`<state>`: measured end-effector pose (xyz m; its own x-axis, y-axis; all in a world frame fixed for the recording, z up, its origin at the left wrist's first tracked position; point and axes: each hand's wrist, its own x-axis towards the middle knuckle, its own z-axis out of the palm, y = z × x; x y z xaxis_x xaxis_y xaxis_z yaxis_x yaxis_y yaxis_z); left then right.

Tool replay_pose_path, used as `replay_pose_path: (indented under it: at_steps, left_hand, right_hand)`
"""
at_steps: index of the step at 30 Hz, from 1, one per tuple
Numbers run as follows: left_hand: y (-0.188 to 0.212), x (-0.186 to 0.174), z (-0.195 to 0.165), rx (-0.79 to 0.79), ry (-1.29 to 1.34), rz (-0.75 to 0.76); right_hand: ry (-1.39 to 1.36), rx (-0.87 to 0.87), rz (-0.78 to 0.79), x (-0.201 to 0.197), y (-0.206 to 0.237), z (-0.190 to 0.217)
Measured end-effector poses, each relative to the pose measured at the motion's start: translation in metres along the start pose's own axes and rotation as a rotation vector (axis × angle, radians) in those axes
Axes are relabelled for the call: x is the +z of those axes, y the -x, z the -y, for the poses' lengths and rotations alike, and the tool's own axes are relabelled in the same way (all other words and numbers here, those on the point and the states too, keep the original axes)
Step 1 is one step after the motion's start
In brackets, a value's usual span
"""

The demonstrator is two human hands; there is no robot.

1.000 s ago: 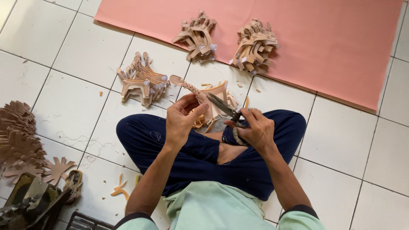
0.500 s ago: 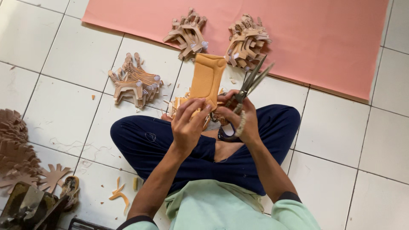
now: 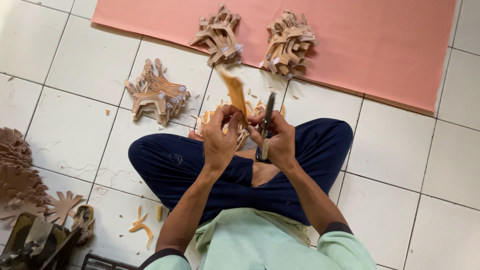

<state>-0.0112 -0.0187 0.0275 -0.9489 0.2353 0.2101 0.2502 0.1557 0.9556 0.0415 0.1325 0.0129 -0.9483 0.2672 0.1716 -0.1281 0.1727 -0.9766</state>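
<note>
- The tan leather piece [image 3: 235, 92] stood edge-on above the lap, pinched in the left hand [image 3: 220, 137].
- The right hand [image 3: 280, 140] was closed around scissors [image 3: 267, 122], blades beside the piece.
- Three finished stacks [image 3: 157, 92] and scattered offcuts [image 3: 142, 225] suggested the cutting was well underway; uncut shapes [image 3: 17, 175] waited left.

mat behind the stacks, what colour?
Salmon pink, plain; the mat shows clearly in the head view.

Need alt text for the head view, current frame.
Seated cross-legged on white tiles, a person holds a tan leather piece in the left hand and scissors in the right hand. Three stacks of tan cut pieces lie ahead, two on a pink sheet.
</note>
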Motion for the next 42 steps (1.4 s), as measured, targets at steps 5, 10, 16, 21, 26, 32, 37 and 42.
replay_pose_path:
  at_steps: [5, 10, 16, 21, 26, 32, 37, 42]
  left_hand:
    - [0.004, 0.007, 0.018, -0.09, 0.389, 0.042]
    - [0.003, 0.015, 0.031, -0.056, 0.466, -0.051]
    - [-0.009, 0.015, 0.039, 0.218, -0.02, -0.34]
    - [-0.009, 0.016, 0.042, 0.347, -0.075, -0.346]
    - [-0.005, 0.016, 0.046, 0.36, -0.155, -0.325]
    - [-0.001, 0.01, 0.05, 0.201, 0.169, -0.195]
    - [0.02, 0.027, 0.03, -0.08, 0.518, 0.066]
    - [0.012, 0.019, 0.003, 0.063, 0.076, 0.028]
  right_hand:
    - [-0.188, 0.155, -0.026, -0.004, -0.002, -0.001]
    - [-0.309, 0.191, -0.008, -0.009, -0.006, -0.009]
    - [-0.141, 0.094, 0.12, -0.031, 0.028, -0.011]
    - [-0.467, 0.54, 0.467, -0.032, 0.049, -0.022]
    - [-0.557, 0.48, 0.433, -0.028, 0.052, -0.032]
    - [-0.013, 0.233, -0.052, -0.041, 0.021, -0.02]
    - [-0.041, -0.01, -0.138, -0.025, -0.03, -0.012]
    - [-0.017, -0.186, -0.232, -0.005, -0.031, 0.001]
